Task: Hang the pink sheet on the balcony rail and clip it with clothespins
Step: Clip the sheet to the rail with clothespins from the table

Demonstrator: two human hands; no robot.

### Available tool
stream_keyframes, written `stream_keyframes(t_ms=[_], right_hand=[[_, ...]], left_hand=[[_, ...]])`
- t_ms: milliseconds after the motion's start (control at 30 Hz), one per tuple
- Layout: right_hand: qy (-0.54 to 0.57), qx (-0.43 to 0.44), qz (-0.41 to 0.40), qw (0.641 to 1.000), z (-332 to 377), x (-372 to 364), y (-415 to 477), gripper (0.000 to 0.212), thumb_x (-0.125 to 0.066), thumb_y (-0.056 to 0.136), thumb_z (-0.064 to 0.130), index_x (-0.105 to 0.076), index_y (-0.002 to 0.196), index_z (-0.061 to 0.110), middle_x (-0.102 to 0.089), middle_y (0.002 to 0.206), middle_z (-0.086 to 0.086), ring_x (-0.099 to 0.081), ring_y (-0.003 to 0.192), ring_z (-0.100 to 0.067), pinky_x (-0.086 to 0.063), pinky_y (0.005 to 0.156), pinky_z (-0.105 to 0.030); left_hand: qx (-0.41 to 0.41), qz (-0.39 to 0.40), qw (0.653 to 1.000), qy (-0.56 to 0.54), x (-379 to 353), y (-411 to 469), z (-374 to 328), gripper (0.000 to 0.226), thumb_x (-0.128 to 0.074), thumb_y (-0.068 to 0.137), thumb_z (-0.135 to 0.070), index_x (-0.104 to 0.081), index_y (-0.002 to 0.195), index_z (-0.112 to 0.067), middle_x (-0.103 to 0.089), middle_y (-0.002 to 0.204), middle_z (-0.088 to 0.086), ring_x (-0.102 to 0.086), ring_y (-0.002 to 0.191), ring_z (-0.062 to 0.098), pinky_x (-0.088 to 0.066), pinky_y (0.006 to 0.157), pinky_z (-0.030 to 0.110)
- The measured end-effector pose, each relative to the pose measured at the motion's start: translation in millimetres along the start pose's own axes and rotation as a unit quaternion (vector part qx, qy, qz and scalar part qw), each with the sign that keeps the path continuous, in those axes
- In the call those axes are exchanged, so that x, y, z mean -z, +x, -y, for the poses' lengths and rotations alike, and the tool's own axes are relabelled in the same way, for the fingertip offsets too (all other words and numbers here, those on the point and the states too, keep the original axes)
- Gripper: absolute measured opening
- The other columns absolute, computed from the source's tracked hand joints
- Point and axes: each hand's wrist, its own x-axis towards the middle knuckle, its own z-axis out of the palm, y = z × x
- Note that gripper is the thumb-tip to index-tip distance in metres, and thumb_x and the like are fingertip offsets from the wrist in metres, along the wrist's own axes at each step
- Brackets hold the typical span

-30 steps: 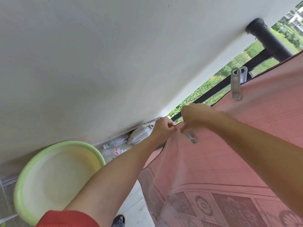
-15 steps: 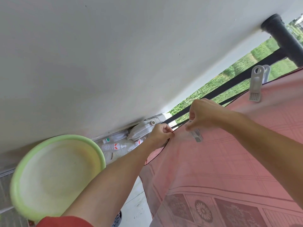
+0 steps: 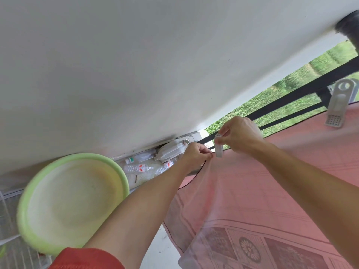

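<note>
The pink sheet [image 3: 272, 181] hangs over the black balcony rail [image 3: 291, 98] and fills the right half of the view. My left hand [image 3: 196, 155] pinches the sheet's top corner near the wall. Just to its right, my right hand [image 3: 240, 134] holds a white clothespin [image 3: 218, 147] upright, its lower end at the sheet's top edge beside the pinched corner. A second white clothespin [image 3: 338, 105] is clipped on the sheet and rail farther right.
A white wall [image 3: 136, 65] runs close along the left. A light green basin [image 3: 71, 200] leans at lower left. Plastic bottles [image 3: 147, 167] and a white jug [image 3: 171, 152] lie on the floor by the wall. A black pipe [image 3: 349, 30] stands at upper right.
My right hand has lifted the clothespin from lying against the sheet to upright at the top edge. The left hand keeps its pinch on the corner. The view has shifted.
</note>
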Motion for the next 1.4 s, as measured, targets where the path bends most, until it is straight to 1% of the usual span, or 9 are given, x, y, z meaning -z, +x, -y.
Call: stream_keyframes(t_ms=[233,467,600,700,767,900,1033,1167,1400], right_hand=[[-0.018,-0.015,-0.018,1.0,-0.5,-8.7,10.4,0.017,-0.081,0.073,0.04,-0.076,0.08,0.025,-0.074,0.082,0.003,-0.067,0.074,-0.019,-0.058,0.066,-0.035],[-0.065,-0.046,0.047,0.996,-6.0,-17.7,14.2,0.027,-0.083,0.072,0.038,-0.07,0.082,0.016,-0.07,0.082,-0.003,-0.065,0.077,-0.025,-0.057,0.07,-0.039],[-0.079,-0.061,0.062,0.993,-7.6,-16.7,10.9,0.038,-0.082,0.073,0.042,-0.062,0.087,0.014,-0.064,0.085,-0.005,-0.062,0.081,-0.028,-0.048,0.065,-0.034],[-0.072,-0.064,0.087,0.992,-5.5,-11.9,5.2,0.042,-0.086,0.068,0.043,-0.058,0.078,0.014,-0.061,0.079,-0.004,-0.058,0.073,-0.025,-0.049,0.065,-0.034],[-0.081,-0.051,0.076,0.992,-2.2,-7.2,-2.8,0.04,-0.083,0.073,0.041,-0.061,0.089,0.011,-0.064,0.087,-0.005,-0.061,0.079,-0.025,-0.055,0.073,-0.038],[-0.066,0.031,-0.058,0.996,6.5,-1.4,-39.4,0.029,-0.065,0.09,0.034,-0.065,0.115,0.019,-0.07,0.104,-0.001,-0.065,0.092,-0.025,-0.057,0.076,-0.041],[0.007,0.075,-0.072,0.995,5.5,-13.7,-96.0,0.024,-0.056,0.094,0.037,-0.066,0.114,0.027,-0.071,0.103,0.003,-0.067,0.088,-0.019,-0.056,0.075,-0.038],[0.023,-0.003,-0.062,0.998,-20.4,-31.1,-152.6,0.032,-0.053,0.095,0.04,-0.063,0.123,0.029,-0.069,0.114,0.006,-0.065,0.093,-0.018,-0.051,0.079,-0.031],[0.044,-0.164,-0.074,0.983,-87.7,-32.6,-264.1,0.036,-0.046,0.097,0.04,-0.056,0.13,0.03,-0.061,0.127,0.006,-0.059,0.111,-0.02,-0.045,0.089,-0.033]], left_hand=[[-0.005,-0.017,1.0,-0.005,4.2,-1.5,-1.3,0.007,-0.076,0.08,-0.009,-0.074,0.082,-0.003,-0.069,0.074,0.007,-0.06,0.067,0.014,-0.051,0.066,0.026],[0.001,-0.045,0.999,0.002,9.3,3.5,-7.6,0.006,-0.074,0.08,-0.003,-0.075,0.086,-0.003,-0.072,0.081,0.015,-0.064,0.073,0.017,-0.055,0.079,0.035],[0.002,-0.039,0.998,0.042,9.8,-6.0,-17.7,0.005,-0.072,0.082,-0.003,-0.075,0.086,-0.003,-0.069,0.075,0.006,-0.061,0.069,0.012,-0.053,0.074,0.027],[0.018,-0.034,0.995,0.087,17.6,-15.2,-23.0,0.009,-0.068,0.082,-0.001,-0.074,0.089,-0.002,-0.065,0.068,-0.003,-0.057,0.056,-0.002,-0.048,0.061,0.013],[0.025,-0.048,0.989,0.137,32.0,-21.9,-23.3,0.012,-0.066,0.082,-0.002,-0.074,0.09,-0.006,-0.065,0.072,-0.004,-0.058,0.061,0.003,-0.048,0.064,0.019],[0.061,-0.039,0.954,0.289,66.2,-44.9,-23.7,0.017,-0.062,0.085,-0.006,-0.072,0.099,-0.007,-0.068,0.091,0.003,-0.062,0.083,0.017,-0.051,0.078,0.027],[0.09,0.002,0.909,0.406,87.6,-76.3,-35.3,0.011,-0.062,0.085,-0.009,-0.071,0.091,-0.009,-0.069,0.089,0.003,-0.061,0.081,0.017,-0.044,0.069,0.024],[0.069,0.064,0.853,0.513,84.8,-100.2,-57.4,0.016,-0.056,0.08,-0.009,-0.071,0.084,-0.007,-0.067,0.078,0.003,-0.06,0.075,0.02,-0.046,0.064,0.028],[-0.086,0.148,0.773,0.611,8.9,-133.9,-108.3,0.019,-0.047,0.087,-0.011,-0.064,0.081,-0.017,-0.069,0.088,0.005,-0.064,0.085,0.025,-0.049,0.072,0.03]])
